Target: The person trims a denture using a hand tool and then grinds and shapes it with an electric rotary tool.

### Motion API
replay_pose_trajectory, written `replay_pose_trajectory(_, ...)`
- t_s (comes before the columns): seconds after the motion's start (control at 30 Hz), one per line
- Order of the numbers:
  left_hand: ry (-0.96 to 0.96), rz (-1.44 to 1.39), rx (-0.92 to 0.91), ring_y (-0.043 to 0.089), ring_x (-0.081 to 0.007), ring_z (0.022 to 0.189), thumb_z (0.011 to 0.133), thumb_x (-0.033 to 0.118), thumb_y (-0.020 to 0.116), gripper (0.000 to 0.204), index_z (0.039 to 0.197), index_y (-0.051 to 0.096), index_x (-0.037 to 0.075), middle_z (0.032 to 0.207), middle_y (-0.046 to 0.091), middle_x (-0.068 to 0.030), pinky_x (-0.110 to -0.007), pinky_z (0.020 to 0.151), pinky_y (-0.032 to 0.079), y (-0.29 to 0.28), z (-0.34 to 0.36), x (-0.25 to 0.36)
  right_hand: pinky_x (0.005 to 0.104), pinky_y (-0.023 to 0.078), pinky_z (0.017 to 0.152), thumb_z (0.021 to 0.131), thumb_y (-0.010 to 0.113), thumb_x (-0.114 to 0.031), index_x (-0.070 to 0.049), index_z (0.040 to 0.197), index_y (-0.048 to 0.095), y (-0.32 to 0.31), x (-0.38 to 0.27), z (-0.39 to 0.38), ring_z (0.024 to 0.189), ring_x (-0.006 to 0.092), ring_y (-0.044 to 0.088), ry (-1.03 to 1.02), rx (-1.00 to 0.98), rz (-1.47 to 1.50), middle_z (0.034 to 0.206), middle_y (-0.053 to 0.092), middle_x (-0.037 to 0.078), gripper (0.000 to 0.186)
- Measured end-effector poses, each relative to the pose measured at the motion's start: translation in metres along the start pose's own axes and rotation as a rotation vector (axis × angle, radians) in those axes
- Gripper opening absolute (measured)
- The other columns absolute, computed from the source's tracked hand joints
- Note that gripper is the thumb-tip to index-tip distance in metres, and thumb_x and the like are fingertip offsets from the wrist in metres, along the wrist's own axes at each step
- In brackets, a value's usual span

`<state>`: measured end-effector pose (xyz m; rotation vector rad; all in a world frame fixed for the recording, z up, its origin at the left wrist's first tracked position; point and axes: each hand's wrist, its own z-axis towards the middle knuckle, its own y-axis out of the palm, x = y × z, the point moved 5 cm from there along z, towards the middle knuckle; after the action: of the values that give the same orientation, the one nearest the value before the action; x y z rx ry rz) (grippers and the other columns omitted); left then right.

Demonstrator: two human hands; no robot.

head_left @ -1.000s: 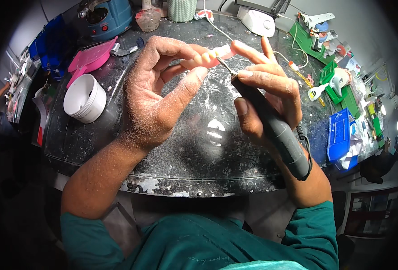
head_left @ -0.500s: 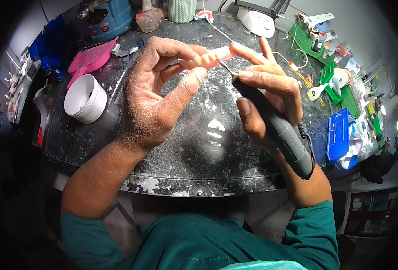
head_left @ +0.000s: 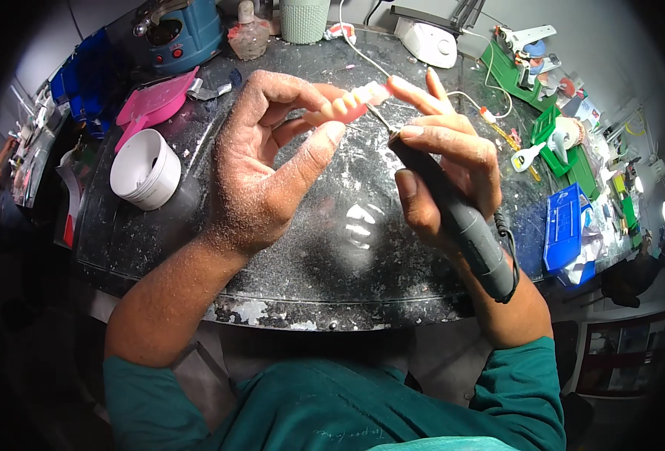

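Between the thumb and fingers of my left hand (head_left: 265, 165) is a pink denture (head_left: 353, 104) with a row of cream teeth. White dust coats that hand and its wrist. My right hand (head_left: 453, 154) grips a black rotary handpiece (head_left: 464, 225) like a pen, its cable hanging at the rear end. The handpiece's thin metal bur (head_left: 378, 116) points up and left, at the denture's edge; whether it touches cannot be made out. My right index finger reaches to the denture's right end and seems to rest against it.
On the dark, dust-strewn table (head_left: 302, 278) stand a white tub (head_left: 146, 171) and a pink dustpan (head_left: 160, 104) at the left. At the back are a blue machine (head_left: 178, 37), a pale green basket (head_left: 304, 19) and a white control box (head_left: 426, 41). Blue (head_left: 564, 225) and green trays line the right.
The denture has tilted slightly in my left hand, showing more of its teeth. My right hand and the handpiece have shifted only a little. Both hands keep their hold.
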<state>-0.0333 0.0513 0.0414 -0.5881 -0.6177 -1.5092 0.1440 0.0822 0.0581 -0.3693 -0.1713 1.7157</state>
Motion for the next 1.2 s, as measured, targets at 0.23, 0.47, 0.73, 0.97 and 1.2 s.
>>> replay_pose_trajectory(0.23,0.015,-0.044,-0.021,0.062,-0.0211,0.111,0.090,-0.005,0.058,0.023,0.109,0.047,0.002,0.112,0.061,-0.0143,-0.038,0.103,0.047,0.0020,0.0024,-0.0017,0.0658,0.025,0.110,0.073,0.071,0.005,-0.004,0.109,0.057,-0.0007,0.0023,-0.0015,0.114,0.0406,0.063,-0.012,0.013,0.008,0.098,0.066,0.012,0.039)
replay_pose_trajectory(0.47,0.109,-0.009,-0.062,0.062,-0.0219,0.111,0.089,-0.008,0.057,0.024,0.109,0.048,0.002,0.113,0.061,-0.0157,-0.038,0.103,0.047,-0.0001,0.0031,-0.0019,0.0657,0.026,0.109,0.074,0.069,0.005,-0.003,0.107,0.057,-0.0005,0.0045,-0.0017,0.112,0.0398,0.064,0.016,0.049,0.041,0.098,0.068,0.013,0.036)
replay_pose_trajectory(0.73,0.134,0.032,-0.059,0.062,-0.0213,0.111,0.089,-0.008,0.058,0.025,0.109,0.049,0.003,0.114,0.061,-0.0153,-0.038,0.103,0.047,-0.0018,0.0027,-0.0043,0.0658,0.025,0.109,0.075,0.068,0.002,-0.001,0.108,0.058,-0.0021,0.0079,-0.0043,0.112,0.0393,0.064,0.023,0.069,0.065,0.099,0.068,0.012,0.035)
replay_pose_trajectory(0.97,0.117,-0.002,-0.069,0.062,-0.0210,0.111,0.088,-0.008,0.058,0.026,0.110,0.049,0.003,0.114,0.061,-0.0151,-0.038,0.103,0.047,-0.0018,0.0037,-0.0054,0.0656,0.024,0.110,0.076,0.068,0.001,0.000,0.107,0.059,-0.0023,0.0077,-0.0036,0.111,0.0396,0.065,0.024,0.064,0.083,0.098,0.068,0.012,0.032)
replay_pose_trajectory(1.2,0.051,-0.014,-0.041,0.061,-0.0225,0.115,0.089,-0.007,0.057,0.024,0.109,0.047,0.003,0.115,0.061,-0.0153,-0.039,0.105,0.045,-0.0028,0.0030,-0.0057,0.0655,0.024,0.110,0.077,0.067,0.000,0.000,0.107,0.059,-0.0023,0.0086,-0.0046,0.111,0.0401,0.064,0.014,0.081,0.114,0.099,0.067,0.013,0.032)
